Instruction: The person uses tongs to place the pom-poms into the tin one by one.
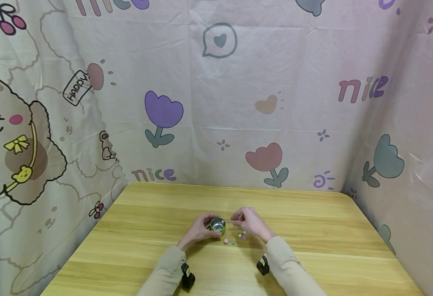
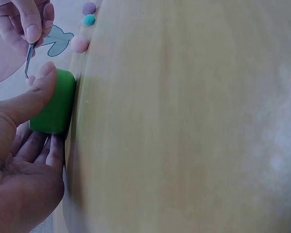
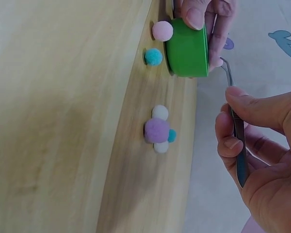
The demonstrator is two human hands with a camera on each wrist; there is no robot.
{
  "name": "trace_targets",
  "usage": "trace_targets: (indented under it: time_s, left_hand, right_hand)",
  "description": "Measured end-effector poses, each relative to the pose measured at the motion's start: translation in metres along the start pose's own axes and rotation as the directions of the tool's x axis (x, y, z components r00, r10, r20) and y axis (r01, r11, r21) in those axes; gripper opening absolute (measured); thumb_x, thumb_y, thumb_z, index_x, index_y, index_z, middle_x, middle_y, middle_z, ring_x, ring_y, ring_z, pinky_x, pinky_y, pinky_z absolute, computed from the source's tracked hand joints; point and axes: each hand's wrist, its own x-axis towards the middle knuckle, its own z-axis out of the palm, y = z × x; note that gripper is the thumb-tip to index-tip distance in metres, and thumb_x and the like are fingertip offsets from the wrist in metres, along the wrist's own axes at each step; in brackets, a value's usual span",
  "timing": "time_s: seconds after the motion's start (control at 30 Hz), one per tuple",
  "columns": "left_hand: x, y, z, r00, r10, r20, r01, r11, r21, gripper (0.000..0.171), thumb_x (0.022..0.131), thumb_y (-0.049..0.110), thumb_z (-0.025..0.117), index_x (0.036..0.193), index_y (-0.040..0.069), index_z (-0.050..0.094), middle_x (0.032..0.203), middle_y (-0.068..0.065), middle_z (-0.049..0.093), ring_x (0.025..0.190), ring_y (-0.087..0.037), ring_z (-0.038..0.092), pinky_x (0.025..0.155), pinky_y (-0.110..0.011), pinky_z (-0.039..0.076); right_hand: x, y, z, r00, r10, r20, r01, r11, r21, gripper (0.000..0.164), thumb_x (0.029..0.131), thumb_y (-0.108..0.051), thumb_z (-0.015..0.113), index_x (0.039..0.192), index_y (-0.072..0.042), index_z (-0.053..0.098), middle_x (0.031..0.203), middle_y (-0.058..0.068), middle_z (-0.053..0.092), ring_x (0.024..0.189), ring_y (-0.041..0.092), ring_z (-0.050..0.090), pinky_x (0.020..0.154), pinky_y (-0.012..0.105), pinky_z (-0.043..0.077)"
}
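Observation:
My left hand [image 1: 201,228] grips a small round green tin [image 3: 186,51] on the table, thumb on the near side and fingers round the far side. Its shiny metal inside shows in the head view. From the right, my right hand [image 1: 252,221] pinches slim metal tweezers [image 3: 238,141] with a bent tip. At that tip, over the tin's mouth, is a small pink pom-pom [image 2: 31,80]. Just outside the tin lie a larger pink pom-pom [image 3: 162,31] and a teal pom-pom [image 3: 153,57].
Farther right, below my right hand, a purple pom-pom [image 3: 156,131] sits among two white ones [image 3: 160,112] and a small teal one [image 3: 172,135]. The wooden table [image 1: 157,205] meets a printed cloth backdrop [image 1: 216,94] at its back and sides.

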Motion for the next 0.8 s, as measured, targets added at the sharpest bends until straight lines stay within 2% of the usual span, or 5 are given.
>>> trace_targets:
  time_s: [0.37, 0.8]
  left_hand:
    - [-0.0001, -0.0008, -0.0001, 1.000, 0.004, 0.004, -0.004, 1.000, -0.008, 0.064, 0.081, 0.000, 0.081, 0.135, -0.013, 0.051, 0.134, -0.031, 0.057, 0.130, -0.047, 0.054, 0.118, -0.055, 0.041]
    - [0.0002, -0.0016, -0.0010, 1.000, 0.020, 0.011, -0.020, 1.000, -0.008, 0.063, 0.081, 0.000, 0.081, 0.135, -0.014, 0.050, 0.133, -0.032, 0.057, 0.128, -0.048, 0.055, 0.117, -0.056, 0.042]
  right_hand:
    - [0.0006, -0.0032, -0.0008, 1.000, 0.016, 0.009, -0.016, 1.000, 0.003, 0.010, 0.089, -0.002, 0.071, 0.097, 0.000, 0.077, 0.082, 0.006, 0.074, 0.067, 0.005, 0.058, 0.057, 0.016, 0.048]
    - [-0.0054, 0.0022, -0.0005, 0.999, 0.038, -0.008, -0.038, 0.999, 0.026, 0.011, 0.089, -0.004, 0.071, 0.098, 0.001, 0.076, 0.087, 0.007, 0.073, 0.071, 0.007, 0.061, 0.061, 0.017, 0.052]
